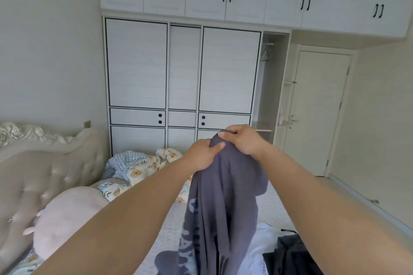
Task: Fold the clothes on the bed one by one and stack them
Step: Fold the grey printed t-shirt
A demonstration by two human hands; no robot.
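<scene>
At the far left the padded headboard (44, 163) runs along the head of the bed, with a pale pink pillow (71, 210) lying against it; beyond that, toward the far edge of the bed (169, 219), a floral quilt (143, 167) sits bunched up, probably pushed there to leave the middle of the mattress free for folding.

The left hand (202, 157) pinches the top edge of a grey garment (223, 203), fingers and thumb clenched on a fold of cloth; just beside it the right hand (242, 139) grips the same edge, its fingers curled over the fabric; the two hands are almost touching. Held up high over the middle of the bed like this, the garment hangs long and loose, which I judge to be a way of letting it drop straight and of finding the collar or shoulders before spreading it flat. A pale print runs down its left side, too creased to read; its lower end is cut off by the bottom edge of the view, so whether it touches the bed cannot be told, nor what kind of garment it is.

At the near right corner of the bed lie a white piece (266, 250) and a dark garment (290, 254), partly hidden by the right forearm; whether they are folded is unclear.
</scene>
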